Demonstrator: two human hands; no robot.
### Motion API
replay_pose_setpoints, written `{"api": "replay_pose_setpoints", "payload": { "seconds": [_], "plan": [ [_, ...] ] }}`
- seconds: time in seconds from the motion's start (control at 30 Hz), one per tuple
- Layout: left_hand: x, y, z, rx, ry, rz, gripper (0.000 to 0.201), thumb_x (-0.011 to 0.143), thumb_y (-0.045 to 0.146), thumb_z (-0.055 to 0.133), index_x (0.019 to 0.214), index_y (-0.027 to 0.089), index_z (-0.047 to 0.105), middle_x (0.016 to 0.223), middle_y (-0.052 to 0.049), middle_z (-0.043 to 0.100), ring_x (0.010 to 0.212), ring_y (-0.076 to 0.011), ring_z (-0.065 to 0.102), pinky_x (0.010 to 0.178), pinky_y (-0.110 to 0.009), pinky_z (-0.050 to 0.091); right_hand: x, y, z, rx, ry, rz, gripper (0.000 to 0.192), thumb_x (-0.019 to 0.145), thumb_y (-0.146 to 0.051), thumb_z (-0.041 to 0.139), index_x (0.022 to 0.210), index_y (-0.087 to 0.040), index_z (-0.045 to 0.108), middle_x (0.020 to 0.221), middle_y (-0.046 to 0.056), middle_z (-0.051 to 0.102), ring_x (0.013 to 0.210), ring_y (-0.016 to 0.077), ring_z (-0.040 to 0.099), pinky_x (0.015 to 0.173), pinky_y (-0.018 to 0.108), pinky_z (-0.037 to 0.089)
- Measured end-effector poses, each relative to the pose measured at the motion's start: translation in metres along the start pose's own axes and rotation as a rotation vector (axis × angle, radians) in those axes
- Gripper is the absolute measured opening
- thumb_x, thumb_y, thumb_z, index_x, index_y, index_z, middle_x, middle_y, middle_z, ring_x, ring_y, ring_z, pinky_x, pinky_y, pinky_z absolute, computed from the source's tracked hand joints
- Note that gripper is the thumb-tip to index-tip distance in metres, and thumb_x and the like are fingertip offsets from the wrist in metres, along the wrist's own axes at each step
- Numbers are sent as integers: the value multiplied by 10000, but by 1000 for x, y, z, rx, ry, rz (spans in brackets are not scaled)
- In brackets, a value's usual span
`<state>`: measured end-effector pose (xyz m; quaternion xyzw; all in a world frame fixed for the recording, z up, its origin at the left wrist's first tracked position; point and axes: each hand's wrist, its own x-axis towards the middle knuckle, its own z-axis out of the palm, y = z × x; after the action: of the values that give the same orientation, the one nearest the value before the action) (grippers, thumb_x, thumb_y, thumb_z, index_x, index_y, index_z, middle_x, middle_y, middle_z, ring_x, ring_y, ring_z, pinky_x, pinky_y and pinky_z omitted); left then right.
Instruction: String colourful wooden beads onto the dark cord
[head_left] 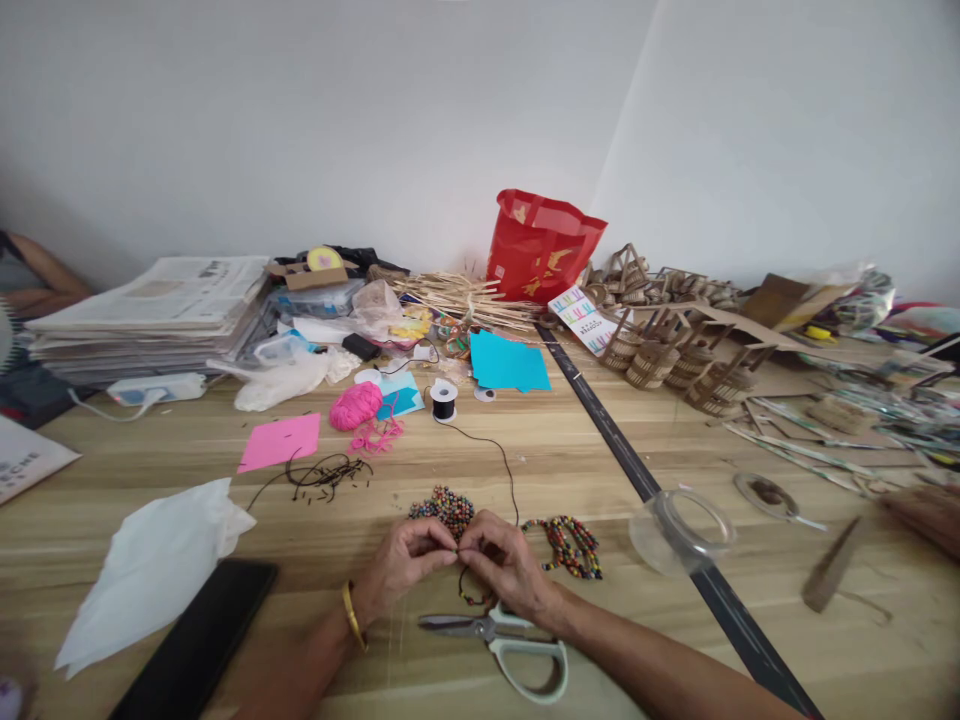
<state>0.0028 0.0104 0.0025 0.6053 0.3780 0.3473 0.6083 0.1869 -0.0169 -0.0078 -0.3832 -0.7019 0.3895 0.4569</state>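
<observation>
Two hands meet over a cluttered wooden bench [570, 470]: the left hand [401, 562], a gold bangle [351, 616] at its wrist, and the right hand [504, 562] pinch a short beaded strand [471, 596] on black cord between thumb and forefinger, fingers of both clenched on it where the tips touch. The strand loops down just below the hands, above a pair of white-handled scissors [504, 640] lying near the bench edge. A heap of coloured beads [444, 508] sits just behind the left hand; finished beaded strings [570, 545] lie beside the right. Black cord [502, 465] runs back to a spool [444, 399] (upright, near blue paper [508, 362]). Further off: pink yarn [355, 405], a pink sheet [280, 441], stacked newspapers [161, 310], a red bag [541, 245] and cardboard baskets [675, 360]. A clear lid [681, 530] rests on the dark strip [637, 470] crossing the bench. White plastic [154, 570] and a black phone [199, 645] lie to the left. Another person's hand [926, 515] shows at the right edge.
</observation>
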Motion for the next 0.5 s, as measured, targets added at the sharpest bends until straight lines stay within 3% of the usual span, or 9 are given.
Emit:
{"api": "replay_pose_setpoints", "payload": {
  "seconds": [0.17,0.5],
  "plan": [
    [0,-1,-1,7,10,-7,160,633,278,775,665,145,692,663,-13,668,659,-158,596,651,-255,458,-2,4,2,54,16,108,197,817,-334,640,725,-173,571,663,-17,539,604,114,495,556,214,384],
    [0,-2,-1,-22,25,-43,194,620,281,787,693,144,670,648,-1,671,629,-146,591,633,-250,455,-1,4,1,79,-5,97,211,825,-355,635,743,-162,614,709,10,583,648,129,519,590,226,393]
  ]
}}
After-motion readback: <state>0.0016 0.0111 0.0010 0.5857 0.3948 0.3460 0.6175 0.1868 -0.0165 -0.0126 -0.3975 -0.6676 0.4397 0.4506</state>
